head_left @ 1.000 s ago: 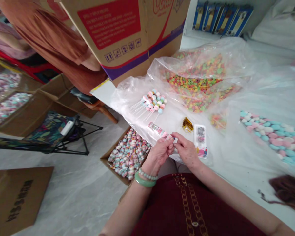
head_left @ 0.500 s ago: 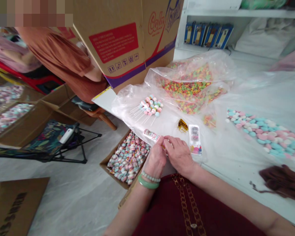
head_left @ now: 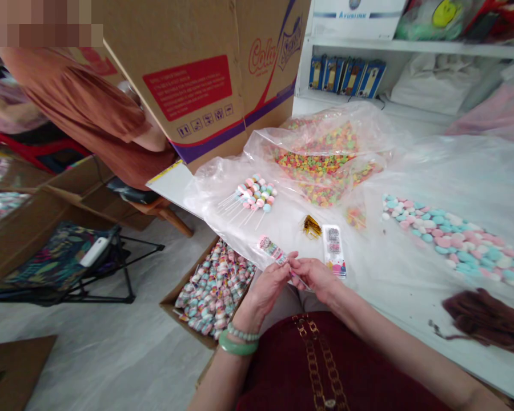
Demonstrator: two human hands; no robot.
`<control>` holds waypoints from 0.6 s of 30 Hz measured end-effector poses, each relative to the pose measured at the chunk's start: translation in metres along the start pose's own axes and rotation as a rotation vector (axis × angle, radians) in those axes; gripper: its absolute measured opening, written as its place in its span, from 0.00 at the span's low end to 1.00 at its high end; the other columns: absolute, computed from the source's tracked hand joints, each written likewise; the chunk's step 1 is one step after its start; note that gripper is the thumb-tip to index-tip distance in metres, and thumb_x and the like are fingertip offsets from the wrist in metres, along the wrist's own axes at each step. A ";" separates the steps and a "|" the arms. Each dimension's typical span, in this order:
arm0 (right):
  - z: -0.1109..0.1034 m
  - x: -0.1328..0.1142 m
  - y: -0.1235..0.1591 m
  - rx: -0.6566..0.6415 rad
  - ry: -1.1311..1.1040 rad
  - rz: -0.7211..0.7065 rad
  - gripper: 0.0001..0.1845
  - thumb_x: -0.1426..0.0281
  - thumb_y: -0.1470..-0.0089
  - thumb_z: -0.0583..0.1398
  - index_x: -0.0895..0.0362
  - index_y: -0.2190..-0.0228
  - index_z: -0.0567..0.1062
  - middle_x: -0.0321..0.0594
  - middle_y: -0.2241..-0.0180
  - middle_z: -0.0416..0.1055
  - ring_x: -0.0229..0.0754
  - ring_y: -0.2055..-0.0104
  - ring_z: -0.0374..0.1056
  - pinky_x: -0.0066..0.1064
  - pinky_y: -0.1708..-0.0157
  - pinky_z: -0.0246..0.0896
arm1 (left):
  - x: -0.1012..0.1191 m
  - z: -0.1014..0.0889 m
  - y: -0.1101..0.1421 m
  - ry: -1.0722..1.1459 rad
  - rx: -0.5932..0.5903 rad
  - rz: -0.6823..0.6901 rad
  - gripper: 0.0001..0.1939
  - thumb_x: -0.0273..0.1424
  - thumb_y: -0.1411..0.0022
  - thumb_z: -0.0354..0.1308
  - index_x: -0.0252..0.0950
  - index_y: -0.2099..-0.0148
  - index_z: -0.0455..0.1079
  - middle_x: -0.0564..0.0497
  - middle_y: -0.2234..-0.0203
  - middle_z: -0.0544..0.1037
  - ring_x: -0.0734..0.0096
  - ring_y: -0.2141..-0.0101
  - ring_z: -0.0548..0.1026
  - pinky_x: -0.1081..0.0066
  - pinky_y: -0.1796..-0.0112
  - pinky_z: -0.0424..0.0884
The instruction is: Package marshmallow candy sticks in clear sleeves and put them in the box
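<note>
Both hands meet at the near edge of the table around a slim printed candy bag [head_left: 273,249], clear with pink print, its far end sticking out over the plastic sheet. My left hand [head_left: 272,285] grips its lower part from the left. Fingers of my right hand [head_left: 317,276] pinch the same end from the right; what lies between the fingertips is partly hidden. Just beyond lie gold twist ties [head_left: 311,226] and a stack of flat printed bags [head_left: 334,251]. Farther left, several marshmallow lollipops [head_left: 257,194] rest with their white sticks toward me.
A carton of wrapped candies [head_left: 216,288] stands below on the left. Behind are a large cardboard box [head_left: 197,74] and a clear bag of colourful rings [head_left: 317,162]. Loose pastel candies [head_left: 458,237] and a brown cloth [head_left: 488,319] lie right. A co-worker [head_left: 89,108] sits left.
The hands have shifted along the candy bag and closed together near its lower end; the bag now tilts up more visibly. My view has swung slightly right and upward.
</note>
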State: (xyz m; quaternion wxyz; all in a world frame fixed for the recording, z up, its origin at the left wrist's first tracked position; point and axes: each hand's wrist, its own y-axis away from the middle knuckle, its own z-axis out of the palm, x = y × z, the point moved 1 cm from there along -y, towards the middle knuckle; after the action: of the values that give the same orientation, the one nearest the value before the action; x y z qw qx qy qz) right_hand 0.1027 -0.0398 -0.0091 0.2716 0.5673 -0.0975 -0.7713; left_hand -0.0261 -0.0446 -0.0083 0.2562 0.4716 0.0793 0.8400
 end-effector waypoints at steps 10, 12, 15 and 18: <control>0.015 -0.008 -0.015 0.210 0.012 -0.197 0.11 0.66 0.58 0.61 0.57 0.70 0.69 0.30 0.79 0.65 0.32 0.82 0.57 0.25 0.79 0.54 | -0.013 -0.002 -0.006 -0.122 0.082 -0.105 0.18 0.44 0.47 0.58 0.32 0.75 0.70 0.53 0.88 0.67 0.77 0.88 0.61 0.75 0.84 0.56; 0.008 -0.004 -0.020 0.292 0.007 -0.221 0.12 0.66 0.58 0.62 0.57 0.70 0.69 0.31 0.77 0.67 0.33 0.78 0.61 0.26 0.75 0.57 | -0.018 -0.006 -0.009 -0.216 0.256 -0.002 0.17 0.41 0.48 0.60 0.32 0.77 0.69 0.54 0.89 0.66 0.80 0.89 0.60 0.77 0.85 0.53; -0.013 -0.008 -0.025 0.381 0.407 -0.311 0.08 0.66 0.49 0.56 0.57 0.68 0.71 0.37 0.71 0.70 0.38 0.70 0.64 0.31 0.67 0.59 | -0.019 -0.014 -0.012 -0.295 0.420 0.104 0.16 0.39 0.48 0.60 0.32 0.79 0.66 0.56 0.88 0.66 0.84 0.90 0.56 0.78 0.87 0.48; -0.042 -0.018 -0.031 0.538 1.080 -0.521 0.10 0.72 0.45 0.52 0.56 0.67 0.73 0.43 0.65 0.69 0.43 0.61 0.62 0.35 0.61 0.55 | -0.015 -0.021 -0.014 -0.177 0.432 0.045 0.15 0.38 0.48 0.60 0.34 0.78 0.65 0.58 0.90 0.63 0.85 0.91 0.51 0.78 0.88 0.43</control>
State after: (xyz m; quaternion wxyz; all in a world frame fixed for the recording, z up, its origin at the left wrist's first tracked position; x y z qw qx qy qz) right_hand 0.1355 0.0023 -0.0229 -0.0646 0.9278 0.0038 -0.3674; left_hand -0.0320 -0.0375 -0.0361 0.1364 0.5891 0.2241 0.7643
